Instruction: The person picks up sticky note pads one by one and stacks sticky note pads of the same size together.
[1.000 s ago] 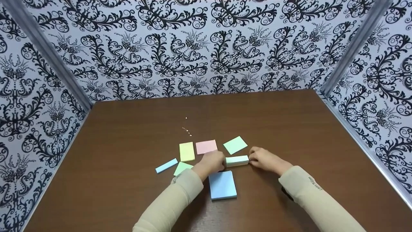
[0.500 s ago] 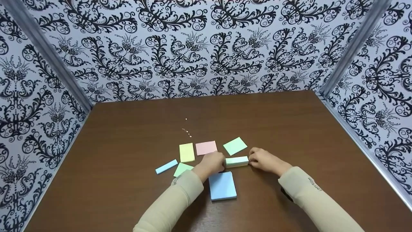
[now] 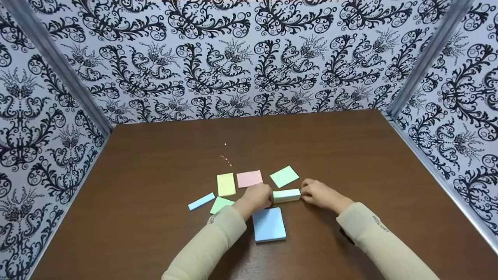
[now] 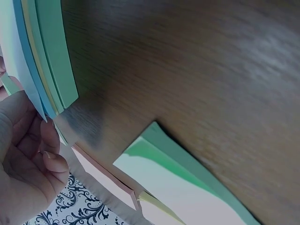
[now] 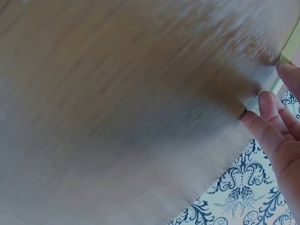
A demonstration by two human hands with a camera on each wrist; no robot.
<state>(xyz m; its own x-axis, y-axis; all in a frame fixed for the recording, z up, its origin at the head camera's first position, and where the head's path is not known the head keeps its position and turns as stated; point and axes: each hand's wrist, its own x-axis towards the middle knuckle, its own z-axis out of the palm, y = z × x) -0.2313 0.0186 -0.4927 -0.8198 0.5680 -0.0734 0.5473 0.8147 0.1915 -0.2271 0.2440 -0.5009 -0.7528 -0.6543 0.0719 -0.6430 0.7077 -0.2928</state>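
In the head view, a narrow stack of pale green and yellow sticky notes [image 3: 286,195] lies between my two hands. My left hand [image 3: 256,196] holds its left end with curled fingers; the exact contact is hidden there. My right hand [image 3: 321,193] pinches the right end. In the right wrist view, the thumb meets the pale green stack edge [image 5: 291,47], while other fingertips touch the table. Just in front of my left hand sits a square blue-topped stack of sticky notes [image 3: 269,224]; the left wrist view shows its blue, yellow and green layers [image 4: 54,56].
Beyond the hands lie a yellow pad [image 3: 226,184], a pink pad [image 3: 249,178] and a green pad [image 3: 284,176]. A green pad [image 3: 221,204] is partly behind the left sleeve, with a narrow blue pad [image 3: 201,201] further left. Small pale scraps [image 3: 226,159] dot the brown table [image 3: 155,167].
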